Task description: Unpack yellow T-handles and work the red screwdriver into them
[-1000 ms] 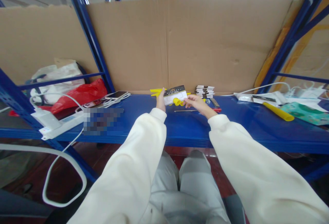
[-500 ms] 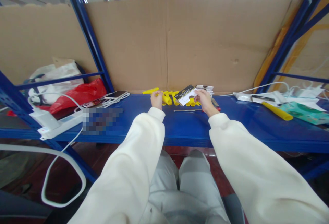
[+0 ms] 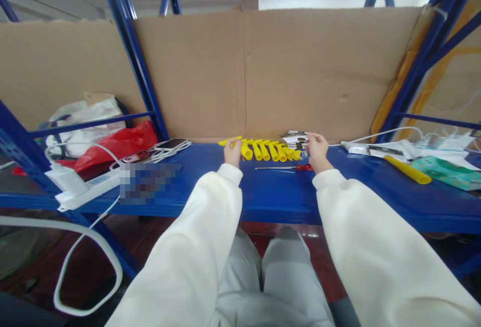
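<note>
Yellow tubes (image 3: 265, 151) look like smooth plastic with a soft sheen. The blue shelf top (image 3: 278, 189) is glossy, seemingly painted metal. The screwdriver (image 3: 276, 168) pairs a slim metal shaft with a shiny plastic handle. The tall panel (image 3: 319, 66) is matt brown cardboard. Sleeves (image 3: 203, 217) are soft, matt cloth; the red bag (image 3: 126, 145) is crinkled, shiny plastic; the power strip (image 3: 92, 189) is smooth plastic.
</note>
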Motion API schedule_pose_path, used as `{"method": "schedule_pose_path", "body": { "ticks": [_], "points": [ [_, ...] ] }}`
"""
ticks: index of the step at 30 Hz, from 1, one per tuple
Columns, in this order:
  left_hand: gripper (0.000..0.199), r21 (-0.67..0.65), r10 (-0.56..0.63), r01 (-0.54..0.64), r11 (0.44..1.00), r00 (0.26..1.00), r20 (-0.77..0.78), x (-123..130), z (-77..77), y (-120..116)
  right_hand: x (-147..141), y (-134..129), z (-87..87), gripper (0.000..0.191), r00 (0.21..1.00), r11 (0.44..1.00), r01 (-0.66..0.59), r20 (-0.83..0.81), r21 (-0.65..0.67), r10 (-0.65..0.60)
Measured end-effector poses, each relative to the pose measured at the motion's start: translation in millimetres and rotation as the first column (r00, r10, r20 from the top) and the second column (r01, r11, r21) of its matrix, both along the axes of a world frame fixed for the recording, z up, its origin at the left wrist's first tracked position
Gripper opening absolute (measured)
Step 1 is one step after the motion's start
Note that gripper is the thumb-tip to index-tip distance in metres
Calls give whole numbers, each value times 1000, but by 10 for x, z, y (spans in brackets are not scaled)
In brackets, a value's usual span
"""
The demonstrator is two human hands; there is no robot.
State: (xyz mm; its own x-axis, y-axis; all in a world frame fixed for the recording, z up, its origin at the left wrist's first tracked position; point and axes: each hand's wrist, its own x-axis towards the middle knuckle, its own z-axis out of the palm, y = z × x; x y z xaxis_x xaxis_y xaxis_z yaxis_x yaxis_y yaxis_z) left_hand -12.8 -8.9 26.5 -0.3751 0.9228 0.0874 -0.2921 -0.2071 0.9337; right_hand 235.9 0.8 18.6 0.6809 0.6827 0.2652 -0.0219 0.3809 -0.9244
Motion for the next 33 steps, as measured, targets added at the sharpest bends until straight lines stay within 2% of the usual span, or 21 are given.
{"method": "schedule_pose_path", "body": {
  "ticks": [8, 15, 21, 27, 33],
  "points": [
    [11, 17, -31, 31, 999, 999, 8, 23, -33, 3, 215, 142, 90, 14, 996, 995, 14, -87, -102, -23],
    [10, 16, -48, 48, 999, 998, -33, 35, -56, -1, 318, 306, 163, 8, 993, 982, -12, -118, -189, -10],
    [10, 48, -84, 84, 995, 996, -16, 74, -91, -3, 356, 456, 204, 9, 995, 985, -23, -101, -169, 5],
    [13, 19, -103, 103, 994, 994, -34, 86, -89, -9, 418, 490, 168, 26, 990, 966, -139, -64, -216, 128],
    [9, -6, -117, 117, 993, 992, -46, 86, -42, -55, 442, 458, 144, 28, 986, 970, -124, -133, -209, 97]
  ]
}}
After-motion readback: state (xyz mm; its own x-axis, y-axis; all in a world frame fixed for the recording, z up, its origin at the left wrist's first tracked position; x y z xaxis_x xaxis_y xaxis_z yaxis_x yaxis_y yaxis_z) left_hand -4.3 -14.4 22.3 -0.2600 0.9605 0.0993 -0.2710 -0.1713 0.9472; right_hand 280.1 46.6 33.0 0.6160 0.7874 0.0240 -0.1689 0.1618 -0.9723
